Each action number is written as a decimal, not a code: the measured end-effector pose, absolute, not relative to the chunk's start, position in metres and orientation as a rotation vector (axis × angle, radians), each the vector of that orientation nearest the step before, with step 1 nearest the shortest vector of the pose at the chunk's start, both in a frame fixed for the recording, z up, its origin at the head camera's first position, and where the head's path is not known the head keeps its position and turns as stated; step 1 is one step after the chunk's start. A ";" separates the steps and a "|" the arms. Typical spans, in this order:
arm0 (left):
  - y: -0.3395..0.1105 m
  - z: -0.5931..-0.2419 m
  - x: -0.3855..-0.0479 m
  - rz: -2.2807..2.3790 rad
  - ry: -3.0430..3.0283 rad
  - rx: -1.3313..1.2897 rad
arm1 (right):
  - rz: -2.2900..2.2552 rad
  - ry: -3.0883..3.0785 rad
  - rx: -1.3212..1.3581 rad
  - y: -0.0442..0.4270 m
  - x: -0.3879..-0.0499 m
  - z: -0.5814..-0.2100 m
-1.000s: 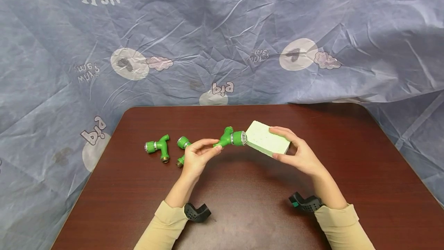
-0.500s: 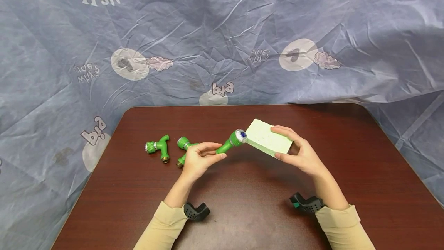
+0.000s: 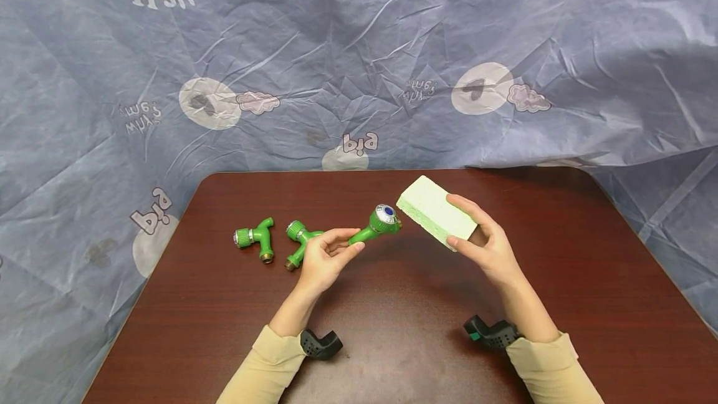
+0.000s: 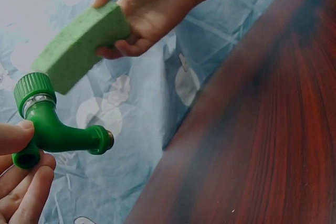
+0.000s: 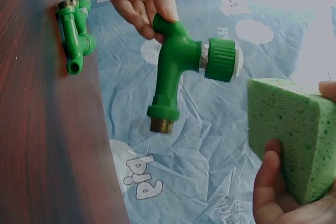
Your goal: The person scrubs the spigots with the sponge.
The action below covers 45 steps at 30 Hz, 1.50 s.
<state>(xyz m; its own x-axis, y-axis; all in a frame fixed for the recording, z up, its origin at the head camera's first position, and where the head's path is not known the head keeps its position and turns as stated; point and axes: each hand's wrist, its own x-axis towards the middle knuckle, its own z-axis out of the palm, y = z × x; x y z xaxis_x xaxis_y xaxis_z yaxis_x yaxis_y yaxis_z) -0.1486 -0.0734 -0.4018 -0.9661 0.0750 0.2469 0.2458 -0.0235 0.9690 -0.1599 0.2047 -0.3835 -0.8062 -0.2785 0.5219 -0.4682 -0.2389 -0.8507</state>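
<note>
Faucet [image 5: 181,56] near sponge [image 3: 437,212] (backdrop [image 3: 336,36]: "Hgii")

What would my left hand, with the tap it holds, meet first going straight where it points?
Probably the green sponge in your right hand: it lies beyond the tap that your left hand holds, though depth is hard to judge.

The tap [image 3: 367,234] in the left hand [image 3: 325,259] has turned: its knob [image 3: 384,222], side-on a second ago, now tips its blue-centred cap [image 3: 386,211] upward, and the brass end [image 3: 400,224] shows just past it. The sponge [image 3: 439,209] in the right hand [image 3: 493,243] has shifted up and tilted more steeply — a gap now shows between it and the knob — and more of a second tap [image 3: 305,237] appears.
</note>
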 end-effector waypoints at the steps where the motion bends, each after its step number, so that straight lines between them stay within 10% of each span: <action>1: -0.073 -0.399 -0.147 -2.137 -2.107 -0.358 | 2.193 -1.827 0.927 0.203 -0.159 -0.383; 45: -0.071 -0.419 -0.155 -2.372 -1.738 -0.347 | 1.848 -2.254 0.586 0.169 -0.149 -0.396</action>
<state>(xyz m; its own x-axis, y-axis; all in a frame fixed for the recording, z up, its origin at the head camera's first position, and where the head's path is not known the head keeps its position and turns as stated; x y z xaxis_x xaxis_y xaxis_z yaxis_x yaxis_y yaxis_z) -0.1554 -0.0711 -0.4188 -0.9566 -0.0075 0.2914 0.2801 -0.3003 0.9118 -0.1492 0.1692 -0.3962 -0.9086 -0.1920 0.3708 -0.4013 0.1557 -0.9026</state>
